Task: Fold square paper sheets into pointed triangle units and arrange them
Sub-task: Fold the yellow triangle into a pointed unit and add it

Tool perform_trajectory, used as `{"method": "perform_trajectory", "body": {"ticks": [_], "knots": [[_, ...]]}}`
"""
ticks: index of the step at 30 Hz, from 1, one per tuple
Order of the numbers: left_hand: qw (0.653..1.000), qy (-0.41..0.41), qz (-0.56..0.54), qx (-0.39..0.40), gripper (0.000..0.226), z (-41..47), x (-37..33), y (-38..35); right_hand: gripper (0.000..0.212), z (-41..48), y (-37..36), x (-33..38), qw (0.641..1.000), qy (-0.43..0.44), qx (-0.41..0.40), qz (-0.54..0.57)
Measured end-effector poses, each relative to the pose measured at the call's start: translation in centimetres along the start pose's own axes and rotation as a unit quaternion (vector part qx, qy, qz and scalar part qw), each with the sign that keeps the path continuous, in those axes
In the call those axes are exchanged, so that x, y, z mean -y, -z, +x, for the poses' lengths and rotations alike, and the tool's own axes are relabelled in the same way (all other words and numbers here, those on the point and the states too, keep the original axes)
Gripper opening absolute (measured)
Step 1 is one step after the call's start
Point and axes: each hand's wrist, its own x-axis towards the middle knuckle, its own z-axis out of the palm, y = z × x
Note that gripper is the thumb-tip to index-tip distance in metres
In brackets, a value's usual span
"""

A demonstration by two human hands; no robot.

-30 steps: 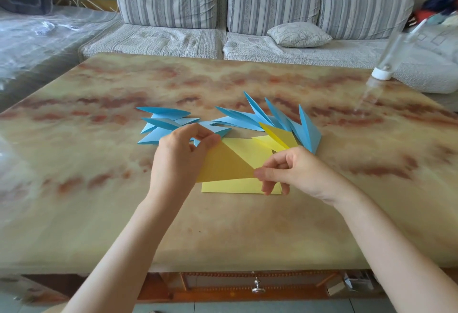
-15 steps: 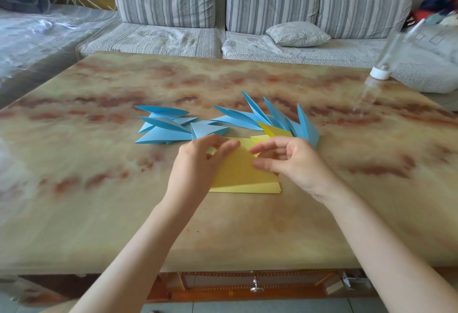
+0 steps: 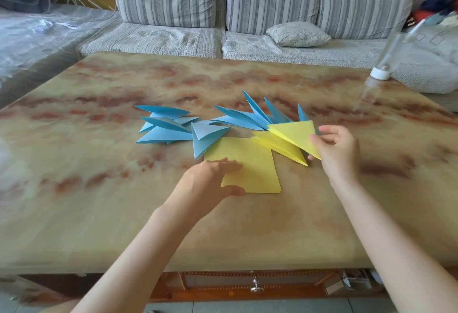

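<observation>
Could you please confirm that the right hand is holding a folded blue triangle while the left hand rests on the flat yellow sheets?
Not quite. The head view shows that the folded triangle pinched in the right hand is yellow, not blue. The left hand does rest on the flat yellow sheets. The blue units lie untouched on the table behind them.

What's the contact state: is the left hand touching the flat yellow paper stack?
Touching. The head view shows the left hand resting its fingers on the yellow paper stack, thumb against its near-left corner.
</observation>
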Motion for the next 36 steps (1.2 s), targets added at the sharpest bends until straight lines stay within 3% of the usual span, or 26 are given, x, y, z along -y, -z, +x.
{"method": "perform_trajectory", "body": {"ticks": [6, 8, 13, 17, 20, 23, 31, 36], "knots": [[1.0, -0.003, 0.02, -0.003, 0.053, 0.3, 0.4, -0.1, 0.015, -0.8, -0.5, -0.2, 0.969, 0.046, 0.047, -0.24], [1.0, -0.012, 0.025, -0.001, 0.048, 0.4, 0.4, -0.1, 0.015, -1.0, -0.5, -0.1, 0.959, 0.067, 0.046, -0.272], [0.999, -0.022, 0.029, -0.001, 0.045, 0.3, 0.4, 0.0, 0.01, -1.4, -0.7, 0.7, 0.962, 0.19, 0.039, -0.194], [0.999, -0.025, 0.03, -0.011, 0.038, 0.2, 0.4, 0.0, 0.008, -2.9, -1.4, 2.1, 0.936, 0.276, 0.181, -0.117], [0.999, -0.024, 0.021, -0.022, 0.042, 0.0, 0.4, -0.2, 0.039, -4.0, -1.7, 2.3, 0.888, 0.25, 0.356, -0.149], [0.999, -0.018, 0.016, -0.028, 0.052, -0.2, 0.5, -0.3, 0.07, -4.5, -1.8, 1.7, 0.827, 0.228, 0.449, -0.251], [0.999, -0.025, 0.0, 0.039, 0.084, -0.3, 1.3, -0.5, 0.083, -4.3, -1.5, 1.8, 0.793, 0.203, 0.478, -0.318], [0.999, -0.032, -0.006, 0.023, 0.079, 0.1, 1.5, -0.5, 0.09, -4.3, -1.2, 1.9, 0.788, 0.176, 0.504, -0.307]]}}
